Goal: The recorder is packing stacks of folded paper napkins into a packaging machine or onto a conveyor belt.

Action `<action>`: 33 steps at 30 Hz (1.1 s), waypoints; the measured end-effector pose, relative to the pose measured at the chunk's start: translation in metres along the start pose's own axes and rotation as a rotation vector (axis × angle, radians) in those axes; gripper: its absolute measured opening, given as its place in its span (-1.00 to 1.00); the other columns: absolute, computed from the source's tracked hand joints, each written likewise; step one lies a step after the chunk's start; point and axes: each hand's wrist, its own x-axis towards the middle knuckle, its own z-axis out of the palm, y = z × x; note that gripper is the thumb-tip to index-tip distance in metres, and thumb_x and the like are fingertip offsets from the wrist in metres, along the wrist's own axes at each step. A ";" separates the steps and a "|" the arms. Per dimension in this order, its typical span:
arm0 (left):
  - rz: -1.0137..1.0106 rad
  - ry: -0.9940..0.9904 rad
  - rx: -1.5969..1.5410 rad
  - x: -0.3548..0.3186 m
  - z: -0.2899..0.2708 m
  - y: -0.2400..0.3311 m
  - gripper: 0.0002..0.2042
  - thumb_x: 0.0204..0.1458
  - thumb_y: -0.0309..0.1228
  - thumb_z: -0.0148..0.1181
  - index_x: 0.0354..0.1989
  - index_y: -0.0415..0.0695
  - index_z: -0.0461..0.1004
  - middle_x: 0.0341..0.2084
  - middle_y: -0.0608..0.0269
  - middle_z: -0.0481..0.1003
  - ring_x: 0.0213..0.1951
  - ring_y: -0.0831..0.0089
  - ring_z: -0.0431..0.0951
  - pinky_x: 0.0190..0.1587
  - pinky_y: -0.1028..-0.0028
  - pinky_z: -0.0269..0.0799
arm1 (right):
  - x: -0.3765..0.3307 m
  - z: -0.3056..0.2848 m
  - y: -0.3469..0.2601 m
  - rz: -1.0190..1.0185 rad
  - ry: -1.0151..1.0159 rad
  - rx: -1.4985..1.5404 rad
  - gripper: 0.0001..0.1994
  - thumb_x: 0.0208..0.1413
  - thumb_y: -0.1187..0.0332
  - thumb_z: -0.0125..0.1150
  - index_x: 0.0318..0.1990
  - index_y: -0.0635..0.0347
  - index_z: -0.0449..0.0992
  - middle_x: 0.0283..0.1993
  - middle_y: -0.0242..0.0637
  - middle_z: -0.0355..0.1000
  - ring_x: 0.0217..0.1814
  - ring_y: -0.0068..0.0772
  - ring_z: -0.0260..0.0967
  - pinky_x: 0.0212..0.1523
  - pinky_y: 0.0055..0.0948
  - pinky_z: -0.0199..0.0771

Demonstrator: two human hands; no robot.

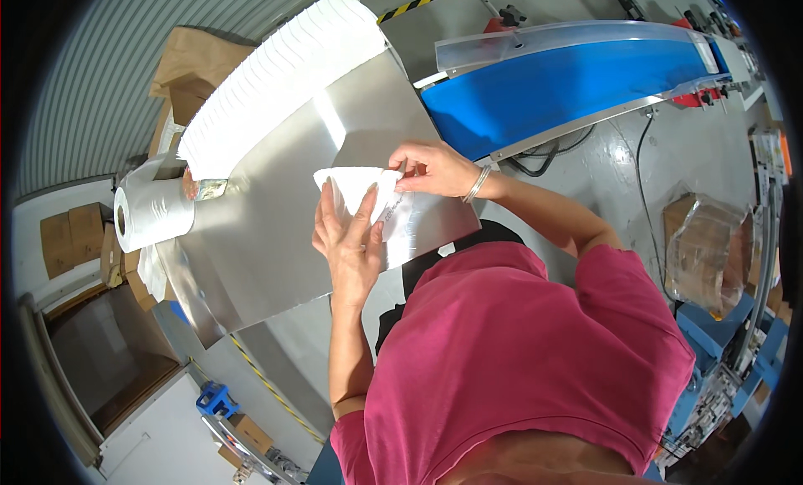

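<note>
At the table's near right part, both hands are on a white folded piece (pixel 347 177), thin and soft like paper or cloth, with a wide top edge. My left hand (pixel 347 242) holds it from below, fingers pressed along its face. At its upper right corner, my right hand (pixel 439 171) pinches the edge between thumb and fingers. A white sheet with dark print (pixel 401 222) shows beneath the hands; whether it is joined to the folded piece I cannot tell. Along the table's far edge runs a long row of white folded pieces (pixel 280 75), packed tightly together.
The shiny metal table (pixel 259 259) has a white roll (pixel 155 209) at its left end. A blue conveyor belt (pixel 569 92) with clear side guards stands beyond on the right. Cardboard boxes (pixel 75 238) are at left; a plastic-lined box (pixel 711 251) is at right.
</note>
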 end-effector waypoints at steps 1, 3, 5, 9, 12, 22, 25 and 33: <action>0.014 -0.006 0.024 0.001 -0.001 0.001 -0.56 -0.05 -0.49 0.27 0.04 0.24 0.52 0.34 0.04 -0.02 0.29 0.05 0.07 0.26 0.11 -0.05 | 0.000 0.001 0.001 0.000 -0.001 0.001 -0.71 -0.08 0.43 0.38 -0.19 0.20 0.45 -0.27 -0.35 0.45 -0.37 -0.55 0.44 -0.35 -0.56 0.45; 0.023 -0.010 0.032 0.000 0.000 -0.002 -0.56 -0.05 -0.49 0.26 0.04 0.25 0.52 0.34 0.04 -0.03 0.29 0.04 0.07 0.25 0.10 -0.05 | -0.001 0.005 0.006 -0.050 0.053 -0.003 -0.72 -0.10 0.44 0.39 -0.21 0.20 0.45 -0.31 -0.37 0.45 -0.39 -0.56 0.42 -0.37 -0.56 0.44; 0.032 -0.014 0.040 0.000 0.000 -0.002 -0.57 -0.04 -0.50 0.25 0.03 0.26 0.53 0.35 0.03 -0.04 0.28 0.03 0.07 0.25 0.10 -0.04 | -0.002 0.006 0.009 -0.054 0.065 -0.005 -0.72 -0.10 0.45 0.38 -0.22 0.20 0.45 -0.32 -0.37 0.44 -0.39 -0.57 0.42 -0.37 -0.57 0.44; 0.007 -0.050 0.044 0.001 -0.001 0.000 -0.55 0.01 -0.49 0.22 0.07 0.32 0.49 0.35 0.02 -0.03 0.31 0.05 0.04 0.30 0.12 -0.09 | -0.002 0.010 0.011 -0.045 0.092 0.007 -0.74 -0.10 0.49 0.37 -0.25 0.20 0.43 -0.30 -0.38 0.41 -0.40 -0.57 0.39 -0.37 -0.56 0.45; 0.012 -0.050 0.040 0.002 0.000 -0.002 -0.57 -0.01 -0.50 0.23 0.04 0.30 0.52 0.35 0.04 -0.04 0.30 0.04 0.06 0.28 0.11 -0.07 | -0.003 0.011 0.016 -0.048 0.092 0.028 -0.74 -0.11 0.50 0.37 -0.25 0.20 0.42 -0.28 -0.38 0.40 -0.39 -0.56 0.37 -0.37 -0.56 0.45; 0.024 -0.066 0.009 0.003 -0.002 -0.005 -0.61 -0.01 -0.51 0.23 -0.03 0.29 0.56 0.36 0.09 -0.05 0.29 0.00 0.05 0.25 0.09 -0.06 | 0.003 0.000 0.006 -0.069 -0.041 0.104 -0.69 -0.10 0.52 0.35 -0.19 0.18 0.40 -0.24 -0.38 0.39 -0.38 -0.57 0.36 -0.36 -0.57 0.44; 0.004 -0.078 -0.001 0.003 -0.003 -0.004 -0.61 0.00 -0.51 0.23 -0.03 0.30 0.57 0.37 0.10 -0.05 0.29 -0.02 0.04 0.26 0.08 -0.08 | 0.005 -0.003 0.005 -0.075 -0.073 0.101 -0.70 -0.08 0.52 0.34 -0.18 0.17 0.40 -0.22 -0.39 0.38 -0.37 -0.57 0.35 -0.37 -0.58 0.43; -0.003 -0.080 -0.029 0.005 -0.004 -0.005 -0.60 -0.01 -0.53 0.22 -0.03 0.30 0.57 0.37 0.11 -0.05 0.29 -0.02 0.03 0.27 0.09 -0.11 | 0.005 -0.003 0.006 -0.120 -0.066 0.033 -0.74 -0.05 0.49 0.33 -0.20 0.15 0.42 -0.23 -0.39 0.36 -0.37 -0.57 0.31 -0.41 -0.58 0.39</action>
